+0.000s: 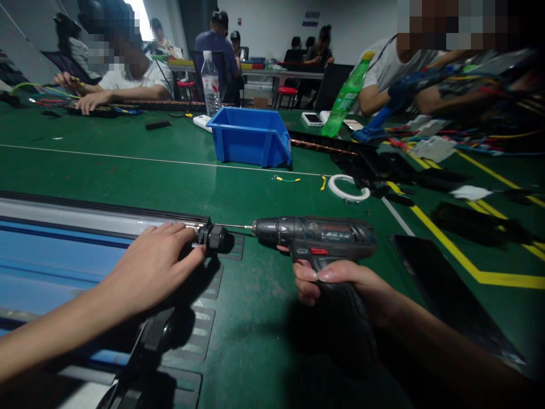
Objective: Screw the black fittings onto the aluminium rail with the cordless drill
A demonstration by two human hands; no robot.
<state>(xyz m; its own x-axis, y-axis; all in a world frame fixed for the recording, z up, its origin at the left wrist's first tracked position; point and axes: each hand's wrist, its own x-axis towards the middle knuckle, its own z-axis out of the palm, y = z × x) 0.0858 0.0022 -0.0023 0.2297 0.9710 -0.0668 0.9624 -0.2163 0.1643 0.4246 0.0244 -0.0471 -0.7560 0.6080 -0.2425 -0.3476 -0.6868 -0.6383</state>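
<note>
Right hand (361, 281) clamps the drill (319, 232) below its body; left hand (164, 250) pinches a black fitting (218, 238).

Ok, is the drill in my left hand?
No, your right hand holds the drill, while your left hand is at the black fitting.

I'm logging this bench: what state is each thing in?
Drill: roughly level, bit fitted; spinning or stopped, cannot tell.
Right grip: closed around the drill's handle.
Blue panel: lying down.
Left grip: on the panel's end, by the black fitting.
Bin: upright.
Water bottle: upright, capped.
Green bottle: capped, slanted in view.
White ring: lying flat.
</note>
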